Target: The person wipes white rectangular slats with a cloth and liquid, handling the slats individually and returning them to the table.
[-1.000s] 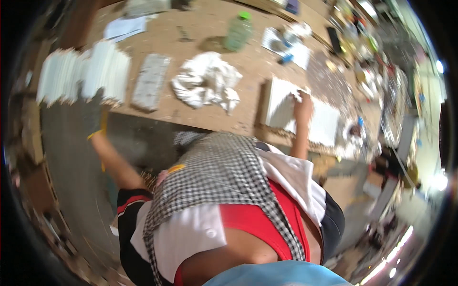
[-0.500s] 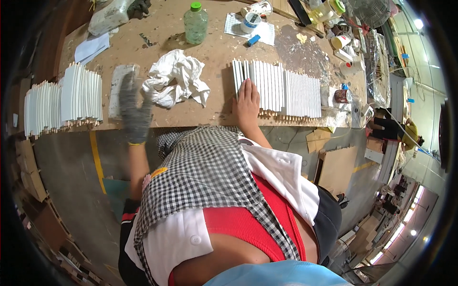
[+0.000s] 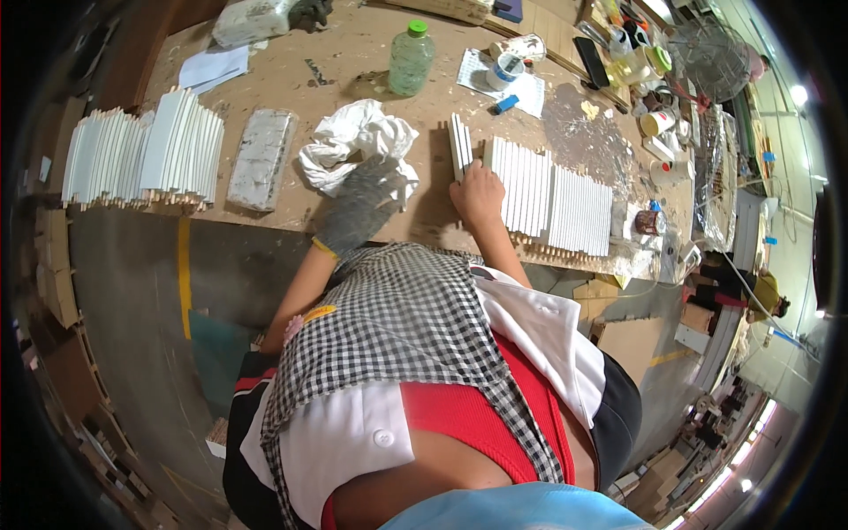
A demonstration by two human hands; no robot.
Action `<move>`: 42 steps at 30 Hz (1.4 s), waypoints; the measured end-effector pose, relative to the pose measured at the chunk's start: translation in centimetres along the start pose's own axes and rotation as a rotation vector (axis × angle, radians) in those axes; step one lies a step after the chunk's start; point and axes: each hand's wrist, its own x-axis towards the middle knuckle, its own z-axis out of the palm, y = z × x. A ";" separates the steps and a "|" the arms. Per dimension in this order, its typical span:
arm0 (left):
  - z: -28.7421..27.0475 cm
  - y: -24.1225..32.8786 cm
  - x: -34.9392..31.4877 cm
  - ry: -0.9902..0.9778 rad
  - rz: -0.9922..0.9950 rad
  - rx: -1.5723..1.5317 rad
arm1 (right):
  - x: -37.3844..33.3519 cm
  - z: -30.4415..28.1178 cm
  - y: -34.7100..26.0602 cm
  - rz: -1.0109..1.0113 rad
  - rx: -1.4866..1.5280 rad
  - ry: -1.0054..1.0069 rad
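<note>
My two hands are apart. The bare right hand [image 3: 478, 194] has its thumb and fingers closed about the near end of a small group of white slats [image 3: 458, 146]; that end is hidden under my grip, so I can't count the slats exactly. The group lies near the middle of the workbench [image 3: 353, 75], separated by a gap from the longer row of white slats [image 3: 549, 199] to the right. Along that row's near side I make out pale wooden tips.

My left hand [image 3: 357, 208], in a grey glove, is blurred over the near edge of a crumpled white cloth [image 3: 353, 132] and covers part of it. I can't tell whether its fingers are spread or curled, or whether they touch the fabric.

Left of the cloth sits a stained block [image 3: 262, 159], then another stack of slats [image 3: 146, 155]. At far right, things crowd together, bent by the lens; a co-worker [image 3: 767, 296] there is too small to read.
</note>
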 end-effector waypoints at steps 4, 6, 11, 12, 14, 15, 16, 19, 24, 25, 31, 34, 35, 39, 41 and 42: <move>6.4 -4.0 -0.5 -0.019 -0.223 0.064 | 1.5 -1.3 0.0 0.090 0.170 -0.146; 7.2 -3.9 0.1 -0.115 -0.102 -0.070 | 1.9 -3.8 1.2 0.073 0.421 -0.208; 1.5 0.2 1.9 -0.508 -0.280 -0.292 | 3.8 -8.3 -2.7 0.101 1.137 -0.527; 2.7 -0.7 1.6 -0.670 -0.284 0.192 | 4.5 -7.2 -3.8 0.059 1.207 -0.525; 3.2 -1.4 -1.6 0.550 -0.517 -0.962 | 5.7 -4.5 -7.5 0.026 1.324 -0.587; 2.5 -2.5 -1.9 0.660 -0.620 -0.942 | 5.9 -3.2 -9.5 0.008 1.307 -0.583; 1.5 -2.5 -1.8 0.665 -0.624 -0.932 | 6.0 -1.7 -11.3 -0.006 1.289 -0.577; -1.9 -2.4 -1.4 0.586 -0.728 -0.984 | 4.9 0.2 -15.7 -0.143 1.325 -0.720; -3.8 -5.8 -4.7 0.742 -0.834 -1.063 | 6.4 1.6 -17.3 -0.311 1.198 -0.643; -4.0 -6.7 -5.1 0.722 -0.794 -0.957 | 5.8 1.9 -17.0 -0.410 0.898 -0.324; -6.8 -10.5 -3.8 0.598 -0.624 -0.652 | 4.1 6.6 -11.8 -0.809 0.238 -0.228; -8.1 -11.1 -1.1 0.394 -0.748 -0.758 | 4.8 4.3 -10.1 -0.554 0.487 -0.293; -6.9 -12.1 -0.5 0.371 -0.721 -0.732 | 5.4 4.8 -8.6 -0.536 0.673 -0.235; -6.3 -12.4 4.0 -0.051 -0.873 -0.657 | 6.6 -3.7 -5.3 -0.164 1.104 -0.407; -3.5 -13.1 2.9 0.072 -0.834 -0.511 | 7.1 -6.4 -3.1 -0.109 1.376 -0.295; -1.5 -14.1 1.8 0.199 -0.808 -0.358 | 7.3 -7.6 -2.7 -0.063 1.611 -0.263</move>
